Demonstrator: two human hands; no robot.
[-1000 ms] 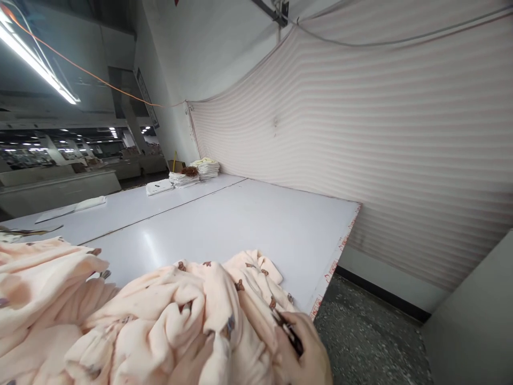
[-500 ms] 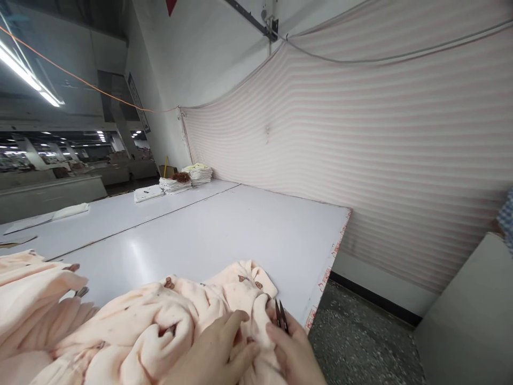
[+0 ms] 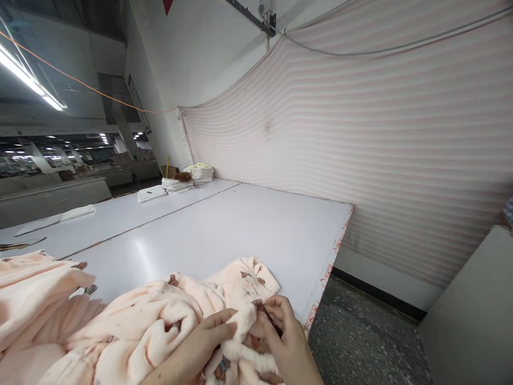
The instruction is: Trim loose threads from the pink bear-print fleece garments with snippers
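A peach plush garment [image 3: 148, 315] printed with small brown bears lies bunched at the table's front. My left hand [image 3: 202, 339] pinches a fold of it between thumb and fingers. Close by on the right, my right hand [image 3: 290, 342] holds dark thread snips [image 3: 273, 322], their tip pointing up and left at the raised fold. Whether the blades are parted I cannot tell. Part of the snips is hidden by the fingers. More peach plush fabric [image 3: 36, 299] is heaped at the lower left.
The pale table [image 3: 224, 224] ends at a taped right edge [image 3: 331, 262]. Stacks of white cloth [image 3: 176, 185] sit at its far side, near a folded white piece [image 3: 151, 193]. A striped sheet [image 3: 360, 133] hangs behind; a grey panel [image 3: 468, 310] stands right.
My left hand has lifted a fold of the garment and pinches it. The snips have tipped from upright toward the left, against the fabric. The view has shifted slightly.
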